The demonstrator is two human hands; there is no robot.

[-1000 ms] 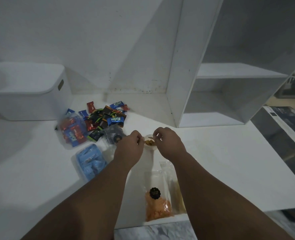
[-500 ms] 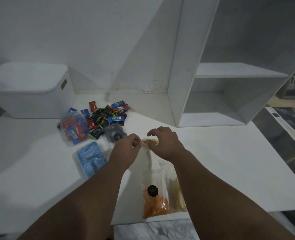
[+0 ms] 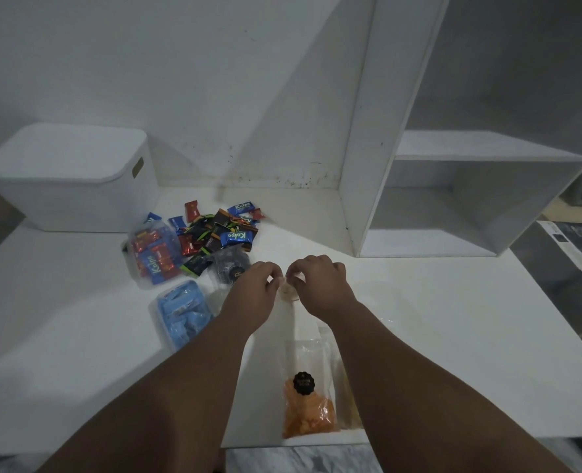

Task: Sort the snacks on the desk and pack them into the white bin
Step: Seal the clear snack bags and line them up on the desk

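My left hand [image 3: 253,295] and my right hand [image 3: 320,285] meet at the middle of the white desk [image 3: 453,336]. Both pinch the top of a small clear snack pouch [image 3: 287,290] holding pale pieces. A clear bag of orange snacks [image 3: 308,404] with a black round label lies near the front edge between my forearms. Loose wrapped candies [image 3: 221,230] are piled at the back left, beside a clear bag of red and blue candies [image 3: 154,257], a dark pouch [image 3: 229,268] and a bag of light blue packets [image 3: 182,312]. The white bin [image 3: 67,179], lid on, stands far left.
A white open shelf unit [image 3: 453,186] stands on the desk at the back right against the wall. Another clear pouch [image 3: 345,387] lies right of the orange bag, partly under my right forearm. The floor shows past the desk's front and right edges.
Both hands stayed together on the small pouch at mid-desk, with their fingertips shifting slightly along its top. Nothing else on the desk has moved.
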